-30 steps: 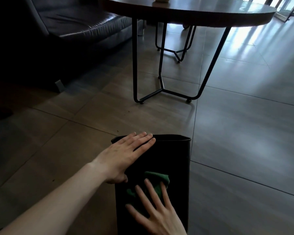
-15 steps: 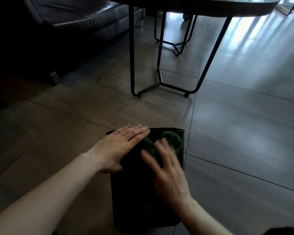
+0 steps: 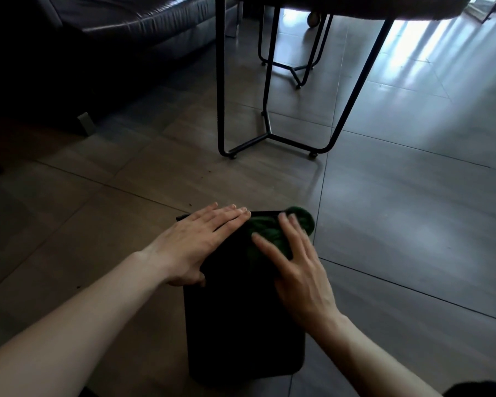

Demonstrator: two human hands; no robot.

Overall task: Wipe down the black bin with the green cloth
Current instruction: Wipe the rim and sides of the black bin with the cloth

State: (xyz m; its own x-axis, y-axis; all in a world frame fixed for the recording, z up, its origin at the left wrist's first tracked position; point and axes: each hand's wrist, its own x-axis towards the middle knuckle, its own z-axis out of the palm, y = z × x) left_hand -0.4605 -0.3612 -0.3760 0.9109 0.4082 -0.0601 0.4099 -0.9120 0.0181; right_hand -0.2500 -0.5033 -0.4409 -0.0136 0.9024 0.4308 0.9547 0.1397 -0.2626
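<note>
The black bin [image 3: 241, 325] lies on its side on the tiled floor, low in the middle of the view. My left hand [image 3: 195, 242] rests flat on its upper left part, fingers together, pressing it down. My right hand [image 3: 295, 270] presses the green cloth [image 3: 278, 229] flat against the bin's upward face near the far edge. The bunched cloth sticks out past the bin's far right corner. Part of the cloth is hidden under my right fingers.
A round table on thin black metal legs [image 3: 269, 133] stands just beyond the bin. A dark leather sofa [image 3: 112, 24] fills the upper left. A second metal frame [image 3: 295, 67] stands farther back. Open tiled floor [image 3: 413, 210] lies to the right.
My right hand has slid the green cloth from the bin's middle to its far edge. My left hand has stayed pressed on the bin. The view has tilted down slightly.
</note>
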